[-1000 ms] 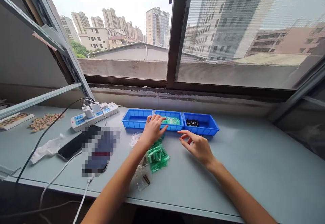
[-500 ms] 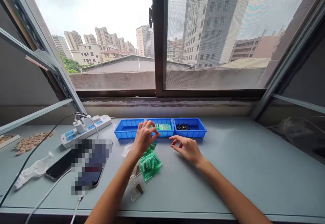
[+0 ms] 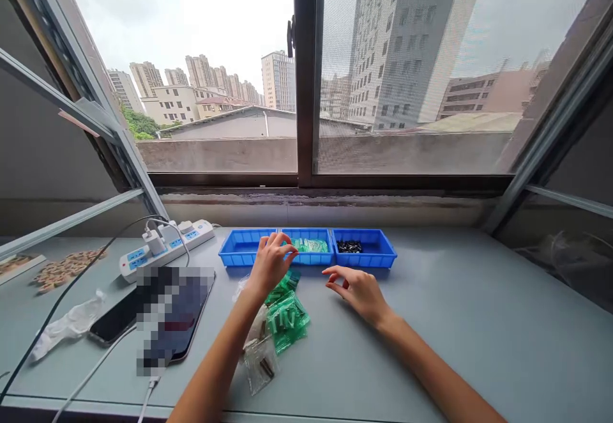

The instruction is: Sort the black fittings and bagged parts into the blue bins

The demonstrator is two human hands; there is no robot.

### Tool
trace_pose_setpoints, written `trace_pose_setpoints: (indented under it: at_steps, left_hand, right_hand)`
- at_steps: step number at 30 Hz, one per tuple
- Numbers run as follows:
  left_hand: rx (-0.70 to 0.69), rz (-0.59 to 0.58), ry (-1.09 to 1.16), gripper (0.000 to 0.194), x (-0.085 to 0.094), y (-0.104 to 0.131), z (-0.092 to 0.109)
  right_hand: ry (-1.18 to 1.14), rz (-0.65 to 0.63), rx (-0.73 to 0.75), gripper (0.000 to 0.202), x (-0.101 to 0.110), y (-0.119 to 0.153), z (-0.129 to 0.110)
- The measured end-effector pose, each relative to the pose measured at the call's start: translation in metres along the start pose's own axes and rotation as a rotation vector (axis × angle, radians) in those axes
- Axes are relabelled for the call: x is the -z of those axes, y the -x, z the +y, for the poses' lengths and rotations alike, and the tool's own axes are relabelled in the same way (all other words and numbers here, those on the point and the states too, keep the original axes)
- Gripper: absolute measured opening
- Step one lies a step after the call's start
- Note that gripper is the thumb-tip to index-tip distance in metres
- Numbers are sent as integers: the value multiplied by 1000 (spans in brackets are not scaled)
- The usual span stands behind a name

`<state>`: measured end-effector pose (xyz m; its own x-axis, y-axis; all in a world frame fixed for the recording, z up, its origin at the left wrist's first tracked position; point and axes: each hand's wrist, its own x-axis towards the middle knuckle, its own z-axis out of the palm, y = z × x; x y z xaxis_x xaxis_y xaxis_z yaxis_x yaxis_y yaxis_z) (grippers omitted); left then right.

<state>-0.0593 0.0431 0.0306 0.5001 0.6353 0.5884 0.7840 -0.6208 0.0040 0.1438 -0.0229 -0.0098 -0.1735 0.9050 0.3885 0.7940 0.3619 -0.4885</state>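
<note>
My left hand [image 3: 274, 262] hovers at the front of the middle blue bin [image 3: 313, 259], thumb and index fingertip pinched together. Whatever may be between them is too small to make out. Small clear-and-green packets [image 3: 313, 245] lie in that bin. To the right, my right hand [image 3: 358, 290] is held over the table in front of the right blue bin [image 3: 378, 258], fingers curved, with a gap between thumb and index and nothing visible there. Black small parts [image 3: 349, 246] fill part of the right bin. Green bags [image 3: 288, 321] lie below my left hand, beside a clear bag with dark pieces [image 3: 261, 365].
The left blue bin [image 3: 244, 258] adjoins the middle one. A white power strip [image 3: 167, 250], two phones [image 3: 191, 327], cables and crumpled white tissue [image 3: 71, 321] occupy the left side. Brown small pieces [image 3: 69, 268] lie farther left. The window wall [image 3: 225, 212] bounds the back.
The view has shifted slightly, so the whole scene sits a little lower and farther right. Both hands keep nearly the same poses and places over the table.
</note>
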Motion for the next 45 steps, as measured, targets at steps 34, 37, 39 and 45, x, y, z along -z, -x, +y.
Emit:
trace_pose_setpoints:
  at_steps: [34,37,39,45]
  left_hand:
    - [-172,-185,147,11,13,0,27]
    - [-176,-192,131,12,9,1,24]
    - [-183,-200,111,15,6,1,23]
    - [-199,-176,103,20,0,1,21]
  right_hand:
    - [-61,-289,353,35,-18,16,-21]
    - [54,-247,351,38,-16,13,-15]
    - [88,-232,366,40,-14,10,-9]
    - [104,-168,426,28,-15,7,1]
